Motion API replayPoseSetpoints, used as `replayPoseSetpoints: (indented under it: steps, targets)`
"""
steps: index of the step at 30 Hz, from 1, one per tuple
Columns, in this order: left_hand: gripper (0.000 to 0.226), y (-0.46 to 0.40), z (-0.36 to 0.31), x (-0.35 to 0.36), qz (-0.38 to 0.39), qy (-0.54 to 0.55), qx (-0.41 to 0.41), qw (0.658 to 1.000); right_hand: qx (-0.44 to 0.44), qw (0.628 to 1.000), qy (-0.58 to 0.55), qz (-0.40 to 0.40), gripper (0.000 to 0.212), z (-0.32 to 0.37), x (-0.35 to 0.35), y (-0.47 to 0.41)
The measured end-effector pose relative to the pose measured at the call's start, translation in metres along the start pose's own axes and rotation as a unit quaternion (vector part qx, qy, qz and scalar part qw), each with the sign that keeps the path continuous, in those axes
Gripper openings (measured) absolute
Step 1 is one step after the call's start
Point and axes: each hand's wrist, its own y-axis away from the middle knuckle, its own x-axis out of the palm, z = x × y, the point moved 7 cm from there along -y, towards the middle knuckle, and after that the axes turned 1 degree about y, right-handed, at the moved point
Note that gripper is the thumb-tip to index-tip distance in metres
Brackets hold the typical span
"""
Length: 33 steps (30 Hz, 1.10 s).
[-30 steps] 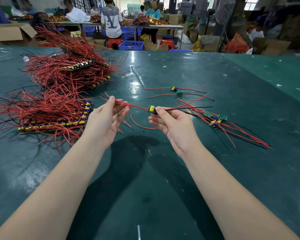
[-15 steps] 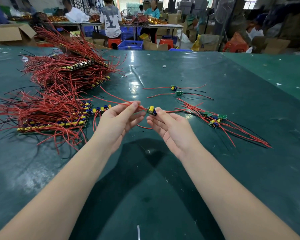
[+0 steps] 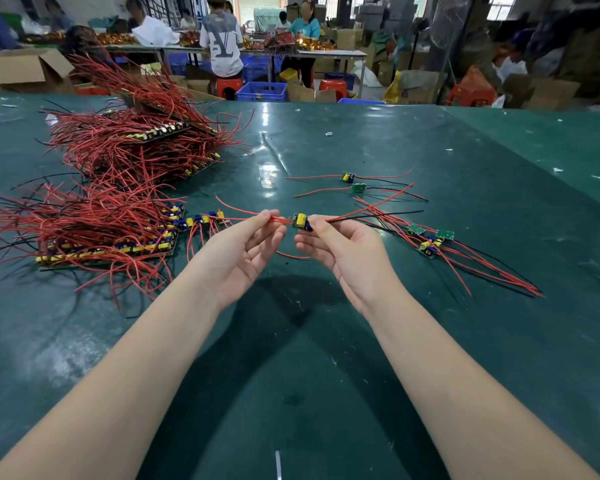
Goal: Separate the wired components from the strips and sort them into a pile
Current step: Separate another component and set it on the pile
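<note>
I judge the board (image 3: pixel 300 221) light, brittle—right hand (image 3: pixel 340 252) pinches it; left hand (image 3: pixel 243 249) fingers clamp its floppy (red) wires (image 3: pixel 280 220).

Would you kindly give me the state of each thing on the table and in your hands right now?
Left hand: pinches red wires beside the module.
Right hand: pinches the module.
Module: held above the table, separated.
Short strip: on the table, modules attached.
Strips: stacked at left, unseparated.
Far stack: heaped, unseparated.
Pile: separated modules, lying at right.
Two modules: lying apart from the pile.
</note>
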Motion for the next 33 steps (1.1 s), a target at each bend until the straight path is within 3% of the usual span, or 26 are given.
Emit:
replayPoseSetpoints:
  steps: [8, 19, 28, 33]
  targets:
    - [0.012, 0.0, -0.002, -0.004, -0.017, -0.019, 0.003, 1.0, 0.002, 1.0, 0.015, -0.009, 0.013, -0.002, -0.001, 0.0]
    - [0.025, -0.004, -0.016, -0.003, 0.02, -0.033, 0.063, 0.997, 0.022, 0.999, 0.007, -0.027, 0.009, 0.004, -0.012, -0.003]
    - [0.027, -0.001, -0.012, -0.004, -0.025, -0.244, 0.076, 0.966, 0.018, 0.997, 0.073, -0.034, 0.008, 0.004, -0.018, -0.003]
    - [0.037, -0.004, -0.015, -0.013, -0.044, -0.13, 0.045, 0.99, 0.022, 0.998, 0.054, -0.032, 0.009, 0.005, -0.018, -0.003]
